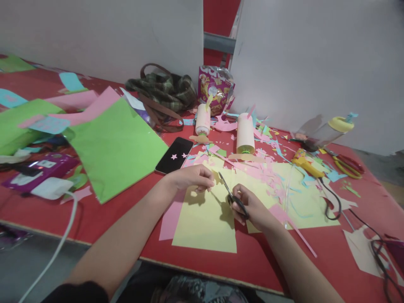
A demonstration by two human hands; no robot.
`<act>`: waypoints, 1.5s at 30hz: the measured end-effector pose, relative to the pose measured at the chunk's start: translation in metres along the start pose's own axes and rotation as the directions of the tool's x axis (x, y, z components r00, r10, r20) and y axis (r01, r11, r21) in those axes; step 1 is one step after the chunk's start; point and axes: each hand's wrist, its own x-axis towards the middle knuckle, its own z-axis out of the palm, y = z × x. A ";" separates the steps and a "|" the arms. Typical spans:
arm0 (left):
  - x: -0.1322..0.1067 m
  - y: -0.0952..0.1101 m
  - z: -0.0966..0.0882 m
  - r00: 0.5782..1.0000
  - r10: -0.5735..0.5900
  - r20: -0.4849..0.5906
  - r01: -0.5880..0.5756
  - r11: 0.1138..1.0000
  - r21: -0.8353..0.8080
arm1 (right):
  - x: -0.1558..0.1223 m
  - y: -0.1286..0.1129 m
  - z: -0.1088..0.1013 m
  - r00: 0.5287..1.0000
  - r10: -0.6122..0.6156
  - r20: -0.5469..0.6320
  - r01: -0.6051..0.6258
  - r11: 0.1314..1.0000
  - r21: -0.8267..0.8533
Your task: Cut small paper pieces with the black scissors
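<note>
My right hand [251, 206] grips a small pair of scissors [237, 202] by their dark handles, with the blades pointing up and to the left. Facing the blades, my left hand [198, 177] is closed in a pinch; whatever sits between its fingertips is too small to name. Both hands are above pale yellow paper sheets [205, 231], which overlap a pink sheet [168, 223]. Just behind my left hand lies a black phone [172, 158] with two small pink paper stars [174, 157] on its screen.
Two white paper-wrapped tubes [245, 132] stand behind, among coloured scraps. A yellow glue gun [307, 165] with its cable and red-yellow pliers [347, 166] lie right. Green paper [116, 147] and a purple power strip [44, 172] are left. A snack bag [216, 90] stands at the back.
</note>
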 end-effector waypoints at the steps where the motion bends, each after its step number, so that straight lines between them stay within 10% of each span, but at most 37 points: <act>1: 0.000 0.001 0.001 1.000 0.015 -0.004 -0.016 1.000 -0.007 | 0.000 0.000 0.000 1.000 -0.008 -0.005 0.008 1.000 0.016; 8: 0.003 0.005 0.022 0.999 0.023 -0.033 -0.022 1.000 0.019 | -0.005 -0.004 -0.001 0.997 -0.079 -0.001 0.079 0.987 0.143; 17: 0.016 -0.006 0.059 0.974 0.079 -0.213 -0.049 0.989 0.143 | 0.003 -0.002 0.005 0.903 -0.263 -0.340 0.288 0.957 0.025; 45: 0.013 -0.005 0.055 0.983 0.104 -0.154 -0.013 0.866 0.501 | 0.003 -0.006 0.007 0.937 -0.192 -0.292 0.185 0.981 -0.053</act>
